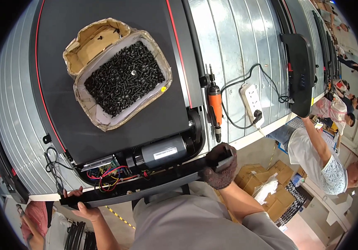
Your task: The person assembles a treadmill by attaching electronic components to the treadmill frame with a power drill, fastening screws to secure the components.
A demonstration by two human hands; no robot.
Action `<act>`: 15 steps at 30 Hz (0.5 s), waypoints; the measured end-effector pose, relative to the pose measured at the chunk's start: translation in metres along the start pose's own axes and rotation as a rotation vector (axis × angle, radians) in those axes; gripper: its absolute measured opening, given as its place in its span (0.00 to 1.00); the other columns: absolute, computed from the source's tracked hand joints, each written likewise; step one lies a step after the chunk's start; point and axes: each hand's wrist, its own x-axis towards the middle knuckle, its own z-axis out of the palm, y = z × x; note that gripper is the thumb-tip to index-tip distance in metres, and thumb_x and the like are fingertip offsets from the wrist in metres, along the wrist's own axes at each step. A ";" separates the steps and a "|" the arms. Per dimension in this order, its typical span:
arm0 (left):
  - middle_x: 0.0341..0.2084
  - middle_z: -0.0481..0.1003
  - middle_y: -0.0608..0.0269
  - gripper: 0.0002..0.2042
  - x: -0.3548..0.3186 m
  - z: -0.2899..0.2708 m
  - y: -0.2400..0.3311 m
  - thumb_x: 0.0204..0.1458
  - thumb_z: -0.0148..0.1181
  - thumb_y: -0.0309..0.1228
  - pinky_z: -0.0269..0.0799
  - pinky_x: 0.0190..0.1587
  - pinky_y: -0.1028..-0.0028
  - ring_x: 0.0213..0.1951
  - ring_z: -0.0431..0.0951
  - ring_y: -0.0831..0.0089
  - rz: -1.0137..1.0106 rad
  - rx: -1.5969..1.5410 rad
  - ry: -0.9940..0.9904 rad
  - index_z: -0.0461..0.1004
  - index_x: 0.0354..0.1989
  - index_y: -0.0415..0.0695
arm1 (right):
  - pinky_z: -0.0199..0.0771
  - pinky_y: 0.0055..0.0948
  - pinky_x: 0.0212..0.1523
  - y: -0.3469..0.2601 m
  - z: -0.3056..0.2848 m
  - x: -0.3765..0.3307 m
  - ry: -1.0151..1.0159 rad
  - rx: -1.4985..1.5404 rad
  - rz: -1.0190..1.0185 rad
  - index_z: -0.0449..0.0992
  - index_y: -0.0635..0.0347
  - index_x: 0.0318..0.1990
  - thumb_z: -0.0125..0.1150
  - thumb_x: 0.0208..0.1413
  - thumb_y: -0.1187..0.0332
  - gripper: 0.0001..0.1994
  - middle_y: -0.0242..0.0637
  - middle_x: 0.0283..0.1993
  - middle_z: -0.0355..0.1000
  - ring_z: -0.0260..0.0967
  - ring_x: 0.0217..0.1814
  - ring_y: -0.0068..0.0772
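Observation:
A long black plastic cover (pixel 145 189) spans the near edge of a flat black machine with red side stripes (pixel 116 143), which looks like a treadmill. Bare, my left hand (pixel 88 211) grips the cover's left end, thumb on the near side. In a dark knitted glove, my right hand (pixel 224 171) is wrapped round the right end. Just beyond the cover, the machine's open bay shows a cylindrical motor (pixel 164 152), a small circuit board (pixel 111 162) and coloured wires (pixel 108 177). Part of the bay is hidden behind the cover.
On the deck stands a taped cardboard box (pixel 164 73) full of black screws (pixel 124 77). Right of it lie an orange power screwdriver (pixel 215 104) and a white power strip (pixel 251 102) with a cable. Cartons (pixel 249 177) are on the floor; a co-worker (pixel 316 158) stands at right.

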 end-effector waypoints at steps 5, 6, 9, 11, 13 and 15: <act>0.57 0.72 0.41 0.32 0.053 0.033 -0.002 0.63 0.55 0.44 0.61 0.64 0.65 0.57 0.71 0.57 -0.159 0.520 -0.010 0.64 0.62 0.23 | 0.74 0.45 0.54 -0.003 0.037 0.068 0.076 -0.378 -0.196 0.62 0.69 0.62 0.73 0.46 0.62 0.37 0.53 0.51 0.72 0.72 0.52 0.53; 0.57 0.72 0.39 0.34 0.067 0.045 -0.013 0.63 0.55 0.48 0.61 0.64 0.65 0.57 0.71 0.52 -0.145 0.762 0.025 0.64 0.62 0.23 | 0.72 0.47 0.56 -0.007 0.051 0.087 0.041 -0.521 -0.202 0.62 0.70 0.63 0.71 0.49 0.59 0.37 0.56 0.52 0.71 0.71 0.53 0.57; 0.55 0.73 0.32 0.39 0.087 0.049 -0.019 0.62 0.55 0.54 0.64 0.61 0.61 0.55 0.73 0.40 -0.077 0.946 0.045 0.64 0.62 0.22 | 0.71 0.51 0.57 -0.017 0.061 0.100 -0.003 -0.583 -0.155 0.62 0.72 0.64 0.66 0.54 0.54 0.37 0.62 0.53 0.70 0.70 0.55 0.62; 0.51 0.75 0.32 0.37 0.107 0.067 0.005 0.62 0.56 0.53 0.66 0.58 0.60 0.51 0.75 0.42 -0.131 0.857 -0.073 0.66 0.60 0.23 | 0.71 0.51 0.55 -0.012 0.071 0.109 0.036 -0.591 -0.189 0.63 0.72 0.63 0.65 0.54 0.50 0.37 0.60 0.51 0.71 0.71 0.54 0.61; 0.47 0.76 0.35 0.32 0.109 0.049 0.012 0.61 0.59 0.50 0.66 0.57 0.60 0.50 0.76 0.44 -0.134 0.729 -0.166 0.69 0.56 0.27 | 0.72 0.52 0.51 -0.019 0.067 0.089 0.035 -0.633 -0.233 0.67 0.69 0.58 0.64 0.55 0.48 0.34 0.56 0.46 0.72 0.71 0.49 0.60; 0.46 0.78 0.41 0.25 0.127 0.006 -0.042 0.63 0.58 0.41 0.69 0.56 0.61 0.49 0.78 0.51 0.073 0.785 -0.116 0.72 0.54 0.27 | 0.71 0.53 0.52 -0.026 0.083 0.098 0.012 -0.644 -0.386 0.69 0.66 0.56 0.65 0.55 0.52 0.29 0.57 0.47 0.72 0.71 0.50 0.62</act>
